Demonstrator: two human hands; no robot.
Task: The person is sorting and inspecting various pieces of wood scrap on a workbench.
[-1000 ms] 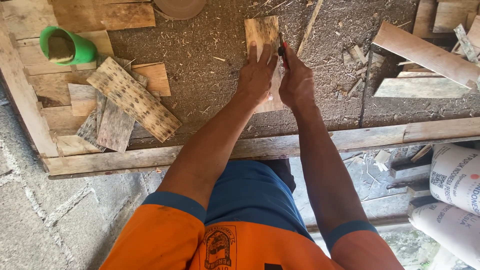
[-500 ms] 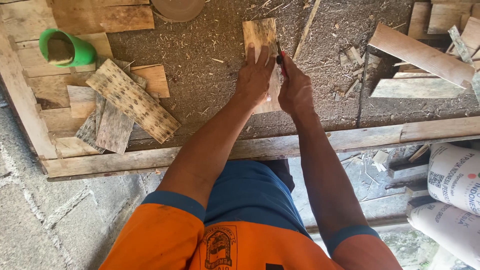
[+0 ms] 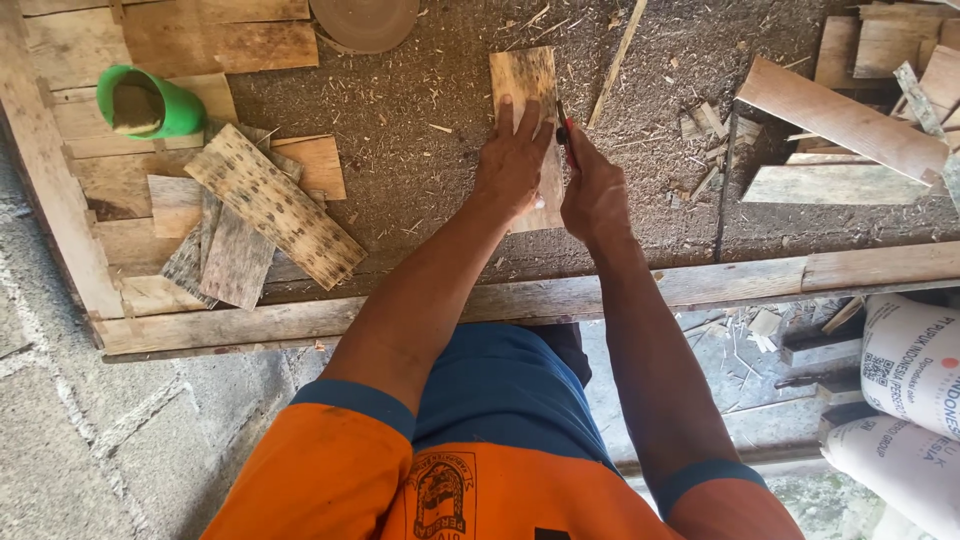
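1. Left hand is spread flat, palm down, on a small wooden board that lies on the bench, roughly centre and toward the far side. Fingers point away from the person, pinning the board's near half.
2. Right hand is curled tight around a thin tool with a red handle, sitting right against the board's right edge. Can't make out the tip, so could be a pencil or a small knife, honestly no idea.
3. The board looks like a thin, stiff offcut, mottled and rough. My guess is it's light and would slide on all that sawdust, so flat pressure from above makes sense. For lifting, I'd pinch it by the long edges; thin stuff like this might split along the grain.
4. Around it: a pile of spotted wood slats off to the left, a green cup with something in it at the far left, more planks to the right.
5. White printed sacks sit below the bench on the right.
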